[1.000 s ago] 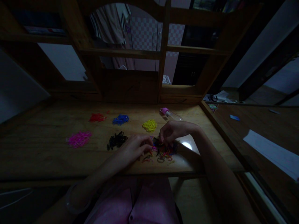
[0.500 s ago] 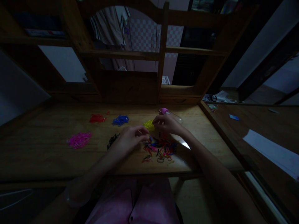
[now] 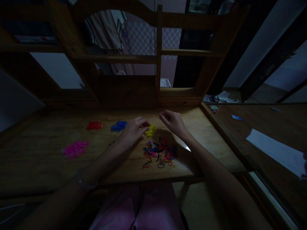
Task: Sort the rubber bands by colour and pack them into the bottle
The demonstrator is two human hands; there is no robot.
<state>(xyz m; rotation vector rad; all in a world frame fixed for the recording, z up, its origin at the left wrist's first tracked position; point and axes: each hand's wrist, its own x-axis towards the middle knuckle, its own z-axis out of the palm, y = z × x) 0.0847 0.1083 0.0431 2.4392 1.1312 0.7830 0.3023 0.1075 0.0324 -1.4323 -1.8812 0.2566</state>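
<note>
My left hand (image 3: 134,129) is beside a small pile of yellow rubber bands (image 3: 150,131), thumb and fingers bent together at its left edge. What it pinches, if anything, is too small to make out. Up and to the right, my right hand (image 3: 174,124) is held with its fingertips together; I cannot make out anything between them. Nearer to me lies a mixed heap of coloured rubber bands (image 3: 160,151). Left of my hands are separate piles of blue bands (image 3: 118,126), red bands (image 3: 95,125) and pink bands (image 3: 76,149). My left forearm mostly hides some black bands (image 3: 111,143).
A wooden shelf unit (image 3: 115,59) rises along the back of the wooden desk (image 3: 48,166). On the brown surface to the right lie a long white paper (image 3: 275,151) and a small blue card (image 3: 236,117).
My left hand has moved up to the yellow bands. My right hand has drawn away from them, and the pink-topped clear object near it no longer shows. The view has shifted slightly.
</note>
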